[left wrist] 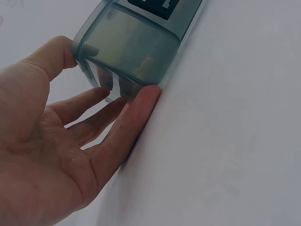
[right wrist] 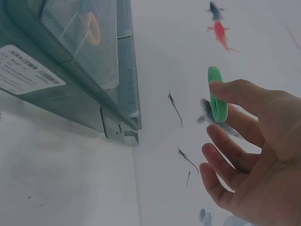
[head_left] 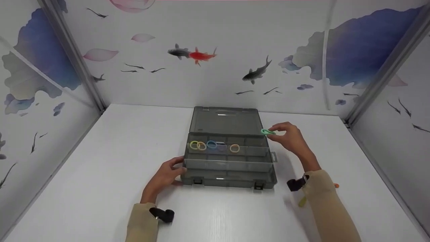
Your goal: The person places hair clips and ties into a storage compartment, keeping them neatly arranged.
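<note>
A grey translucent compartment box (head_left: 228, 183) rests on the table with its lid (head_left: 226, 121) folded back. My left hand (head_left: 166, 174) touches the box's left end wall, thumb and fingers spread along it, as the left wrist view also shows. Between thumb and index finger, my right hand (head_left: 290, 139) pinches a green hair tie (right wrist: 217, 94), held up beyond the box's right rear corner. Several hair ties stand in the rear row: a yellow one (head_left: 193, 145), an orange one (head_left: 201, 146), a blue one (head_left: 211, 144), a purple one (head_left: 221, 146) and a peach one (head_left: 234, 148).
By the right sleeve, a yellow piece (head_left: 302, 201) and an orange piece (head_left: 336, 185) lie on the white table (head_left: 215, 215), partly hidden by the forearm. Printed panels (head_left: 215, 84) enclose the table at the back and both sides. Clear dividers (head_left: 228, 164) run across the box.
</note>
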{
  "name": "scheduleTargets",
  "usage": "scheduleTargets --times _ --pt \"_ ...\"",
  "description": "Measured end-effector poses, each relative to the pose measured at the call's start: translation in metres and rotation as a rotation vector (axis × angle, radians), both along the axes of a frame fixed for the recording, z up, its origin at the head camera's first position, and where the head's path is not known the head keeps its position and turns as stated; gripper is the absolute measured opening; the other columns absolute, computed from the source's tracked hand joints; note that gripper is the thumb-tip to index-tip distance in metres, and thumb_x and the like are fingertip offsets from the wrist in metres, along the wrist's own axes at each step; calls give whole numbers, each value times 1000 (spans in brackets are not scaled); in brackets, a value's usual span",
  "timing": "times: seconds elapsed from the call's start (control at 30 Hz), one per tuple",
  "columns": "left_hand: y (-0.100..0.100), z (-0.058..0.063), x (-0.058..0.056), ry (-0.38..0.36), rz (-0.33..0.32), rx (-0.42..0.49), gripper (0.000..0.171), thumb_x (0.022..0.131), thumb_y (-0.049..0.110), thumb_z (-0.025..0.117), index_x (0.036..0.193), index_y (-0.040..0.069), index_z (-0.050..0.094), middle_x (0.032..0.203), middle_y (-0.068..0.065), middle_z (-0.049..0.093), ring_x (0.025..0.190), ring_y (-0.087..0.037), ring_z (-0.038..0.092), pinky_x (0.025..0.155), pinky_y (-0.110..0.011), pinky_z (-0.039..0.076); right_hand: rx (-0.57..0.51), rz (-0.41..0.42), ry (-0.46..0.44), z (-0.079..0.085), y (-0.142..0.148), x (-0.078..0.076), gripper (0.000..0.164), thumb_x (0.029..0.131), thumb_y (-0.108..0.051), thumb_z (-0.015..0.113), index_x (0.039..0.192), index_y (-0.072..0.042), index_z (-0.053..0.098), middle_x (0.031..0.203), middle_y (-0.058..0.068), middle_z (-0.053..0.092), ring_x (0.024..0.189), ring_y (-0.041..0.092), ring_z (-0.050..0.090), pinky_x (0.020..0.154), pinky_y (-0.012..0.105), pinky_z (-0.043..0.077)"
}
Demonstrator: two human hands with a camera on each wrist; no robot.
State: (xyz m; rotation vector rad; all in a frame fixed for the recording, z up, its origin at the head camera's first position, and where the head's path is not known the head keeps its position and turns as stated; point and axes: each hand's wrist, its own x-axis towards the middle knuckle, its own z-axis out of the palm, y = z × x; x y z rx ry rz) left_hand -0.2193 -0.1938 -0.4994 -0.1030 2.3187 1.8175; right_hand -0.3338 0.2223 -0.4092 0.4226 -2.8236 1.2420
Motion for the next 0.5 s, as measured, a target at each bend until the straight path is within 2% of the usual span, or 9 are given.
scheduleTargets --times 0.37,0.5 --pt "-1 -1 -1 4 -16 10 60 96 14 60 152 7 41 157 -17 41 129 -36 56 81 -43 62 108 116 7 -6 -27 -17 28 91 -17 73 113 -1 73 130 24 57 124 44 52 99 57 48" --pt "0 -1 -1 2 -13 11 61 95 14 60 152 7 41 157 -17 41 128 -36 57 82 -43 62 164 132 -18 -11 -35 -20 30 91 -17 72 115 1 73 127 25 57 116 41 55 92 54 51"
